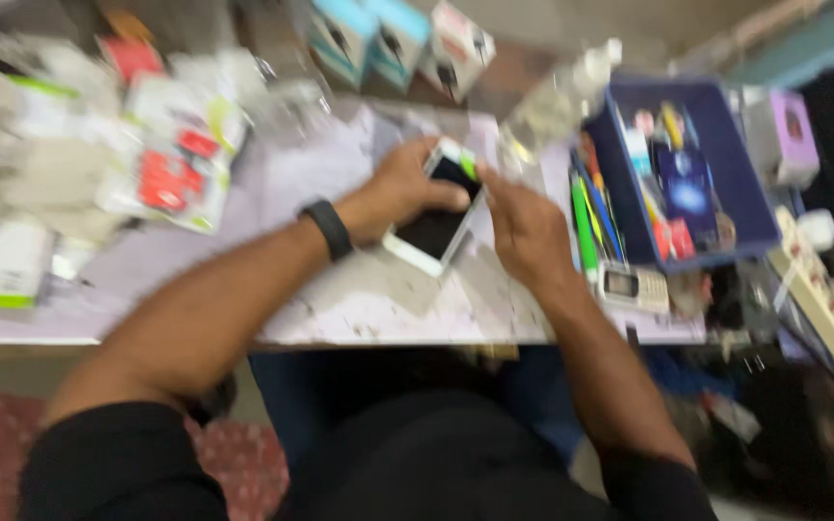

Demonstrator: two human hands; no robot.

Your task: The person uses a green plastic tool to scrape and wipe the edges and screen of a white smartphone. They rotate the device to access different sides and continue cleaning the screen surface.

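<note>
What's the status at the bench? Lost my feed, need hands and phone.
Left hand gripping white phone on the worktop. Right hand touching its right edge. Blue tray of pens beside, not blocking.

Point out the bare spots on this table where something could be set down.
Bare tabletop shows under the left forearm, between the phone and the near edge. Another open strip lies behind the left hand, toward the packets. The far left is crowded with packets, the back with small boxes. Right of the right hand, the blue tray and pens fill the space.
</note>
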